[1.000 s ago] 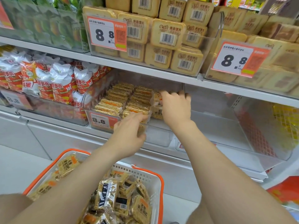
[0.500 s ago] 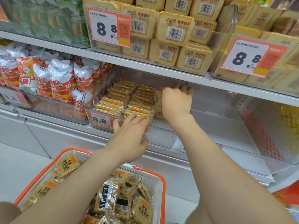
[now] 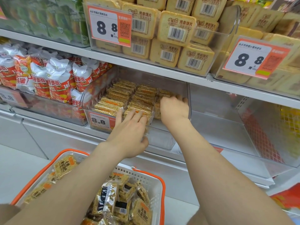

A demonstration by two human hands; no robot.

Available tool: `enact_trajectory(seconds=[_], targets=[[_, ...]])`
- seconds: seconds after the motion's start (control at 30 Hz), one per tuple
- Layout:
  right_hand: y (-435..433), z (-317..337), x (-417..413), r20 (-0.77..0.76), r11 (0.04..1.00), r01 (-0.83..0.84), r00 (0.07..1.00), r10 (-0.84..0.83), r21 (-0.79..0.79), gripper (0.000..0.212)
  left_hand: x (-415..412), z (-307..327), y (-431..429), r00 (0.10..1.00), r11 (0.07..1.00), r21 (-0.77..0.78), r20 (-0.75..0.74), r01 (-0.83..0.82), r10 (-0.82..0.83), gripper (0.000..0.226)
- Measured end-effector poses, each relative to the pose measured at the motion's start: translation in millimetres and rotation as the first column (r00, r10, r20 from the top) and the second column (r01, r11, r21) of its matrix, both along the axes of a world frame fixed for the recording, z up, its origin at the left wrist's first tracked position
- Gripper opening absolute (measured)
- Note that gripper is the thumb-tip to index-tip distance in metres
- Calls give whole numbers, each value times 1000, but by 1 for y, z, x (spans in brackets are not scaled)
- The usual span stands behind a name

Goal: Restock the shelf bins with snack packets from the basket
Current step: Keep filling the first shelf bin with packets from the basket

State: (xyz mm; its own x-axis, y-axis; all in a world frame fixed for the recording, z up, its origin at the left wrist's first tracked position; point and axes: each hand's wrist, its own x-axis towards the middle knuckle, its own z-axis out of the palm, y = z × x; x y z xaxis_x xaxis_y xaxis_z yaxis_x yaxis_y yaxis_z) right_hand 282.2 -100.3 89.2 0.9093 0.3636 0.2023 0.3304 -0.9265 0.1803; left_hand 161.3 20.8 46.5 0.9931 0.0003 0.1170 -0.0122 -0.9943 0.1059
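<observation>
The left hand [image 3: 129, 132] lies with its fingers straight and spread across the front of the two packed rows of snack packets [image 3: 116, 98], thumb tucked low against the front wall of the clear bin [image 3: 160, 138]; it holds nothing and seems to be bracing the upright packets so they do not tip forward over the front edge. The right hand [image 3: 173, 109] reaches deeper along the bin's right wall, fingers bent over the top of a shorter third row; the tips are hidden, so I cannot tell whether they clamp a packet or only press it. Probably it is seating packets on edge to match the other rows. The price label [image 3: 100, 120] sits at the bin's front left corner. Below the arms, the orange-rimmed basket [image 3: 149, 174] holds many loose packets [image 3: 139, 210], so much restocking looks left.

A second ago the left hand's fingers were curled at the front edge, as if round a packet; now they are flat and spread over the rows. The right hand has stayed in the right-hand row and the basket looks unchanged.
</observation>
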Motion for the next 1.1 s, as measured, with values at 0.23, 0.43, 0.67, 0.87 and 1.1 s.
enact_trajectory(seconds=[0.23, 0.43, 0.67, 0.87, 1.1], targets=[[5, -6, 2, -20, 992, 16, 1000, -13, 128, 44, 2, -1, 1, 1000, 999, 25, 6, 29, -29, 62], [3, -6, -1, 1, 989, -53, 999, 53, 134, 31, 3, -3, 5, 999, 999, 7, -4, 44, -44, 66], [-9, 2, -16, -101, 963, -113, 985, 141, 244, 27, -7, 4, 9, 991, 991, -104, 113, 89, -77, 56], [-1, 10, -76, 3, 877, -244, 964, 267, 414, 20, -28, 8, 9, 903, 991, -134, 428, 15, 44, 24], [-1, -3, -129, -341, 900, -344, 840, 423, 268, 29, -68, -9, 23, 995, 993, -63, -6, -100, 99, 21]])
